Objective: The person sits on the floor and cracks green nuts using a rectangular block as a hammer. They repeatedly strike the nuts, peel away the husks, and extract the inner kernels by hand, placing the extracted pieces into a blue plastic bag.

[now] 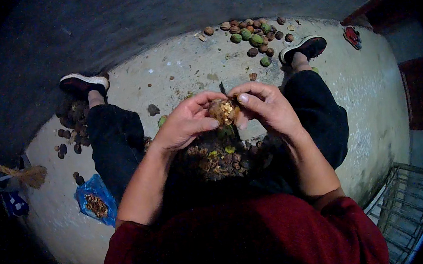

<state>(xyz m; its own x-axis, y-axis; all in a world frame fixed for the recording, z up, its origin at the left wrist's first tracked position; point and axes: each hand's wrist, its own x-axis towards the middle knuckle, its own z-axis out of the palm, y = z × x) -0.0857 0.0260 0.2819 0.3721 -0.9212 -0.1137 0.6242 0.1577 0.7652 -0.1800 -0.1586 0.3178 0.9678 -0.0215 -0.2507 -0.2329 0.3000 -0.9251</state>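
A cracked walnut (221,112) with pale kernel showing sits between my two hands, above the floor between my legs. My left hand (183,124) grips it from the left, with the thumb below and the fingers above. At its right edge my right hand (270,105) pinches with thumb and forefinger; whether a loose bit of shell is between them I cannot tell. Beneath the hands stands a narrow dark strip (222,88), mostly hidden. Under my wrists lies a heap of broken walnut shells and husks (218,162).
Green-husked and brown walnuts (256,40) lie by the wall near my right shoe (304,47). Darker walnuts (74,114) are piled beside my left leg. A blue plastic bag (108,208) holds kernel pieces. A broom (32,176) lies far left, a metal rack (408,193) at lower right.
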